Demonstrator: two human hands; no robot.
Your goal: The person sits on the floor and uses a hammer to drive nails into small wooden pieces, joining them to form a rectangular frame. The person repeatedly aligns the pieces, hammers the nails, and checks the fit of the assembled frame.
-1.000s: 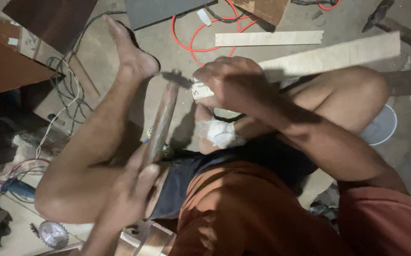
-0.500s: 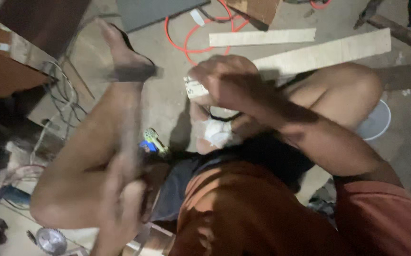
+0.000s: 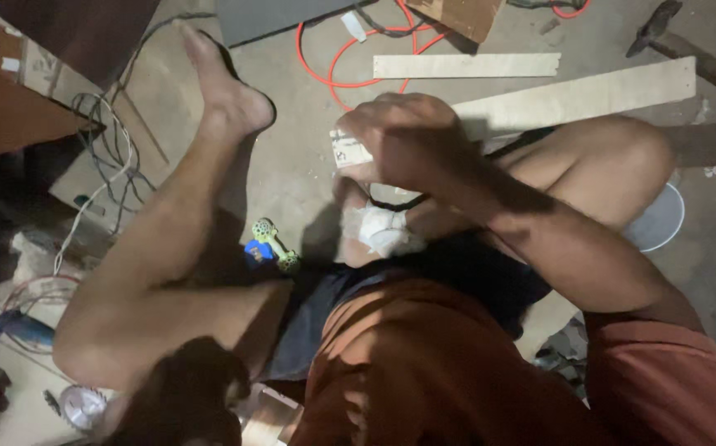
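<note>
Right hand [image 3: 412, 140] clamps a small pale wood block [image 3: 350, 150] at twelve o'clock, left hand [image 3: 180, 396] blurred at seven, grip unclear; work looks unfinished.

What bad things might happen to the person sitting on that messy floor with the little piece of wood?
The right hand grips a small wood piece just above a foot wrapped in white cloth; a slip might knock that foot. The orange cable and grey wires lie loose by the bare outstretched foot and may snag it. The left hand is low, blurred and in shadow, so it might bump things unseen.
</note>
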